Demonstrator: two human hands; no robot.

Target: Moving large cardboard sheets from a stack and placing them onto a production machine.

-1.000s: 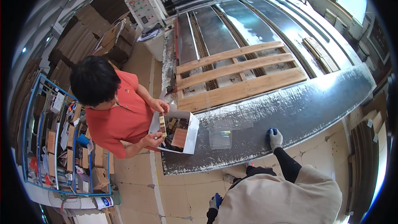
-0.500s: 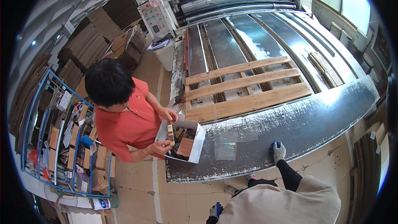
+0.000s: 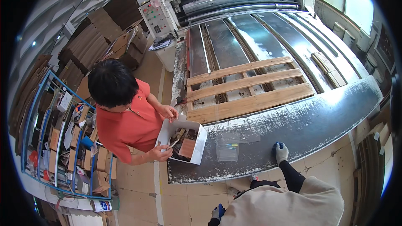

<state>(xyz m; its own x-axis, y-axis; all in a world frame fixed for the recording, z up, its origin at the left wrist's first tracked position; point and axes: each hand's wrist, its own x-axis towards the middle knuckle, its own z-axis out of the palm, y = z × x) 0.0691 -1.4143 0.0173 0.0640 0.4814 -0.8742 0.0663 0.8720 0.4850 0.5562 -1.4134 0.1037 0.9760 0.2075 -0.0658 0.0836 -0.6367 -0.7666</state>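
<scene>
My right hand (image 3: 282, 152), in a grey glove with blue fingertips, rests on the dark metal table (image 3: 259, 146) near its front edge. Its fingers are curled in, and nothing shows in them. Low in the picture hangs my left hand (image 3: 218, 212), gloved likewise, beside my beige top; its finger pose is too small to make out. Left of my right hand, a clear plastic sheet (image 3: 227, 152) lies on the table. Further left, a co-worker in a red shirt holds a thin pale strip (image 3: 173, 143) over a white box (image 3: 201, 144) of small blocks.
A slatted wooden pallet (image 3: 251, 105) lies across the far part of the table, before a roller machine (image 3: 238, 2). A control panel (image 3: 158, 19) stands at its left. Blue shelving (image 3: 71, 159) holds boxes behind the co-worker. Cardboard sheets (image 3: 368, 180) lean at the right.
The co-worker's one hand has come off the strip, while the other has lowered toward the box's near side with a strip, now turned. My hands have not visibly moved.
</scene>
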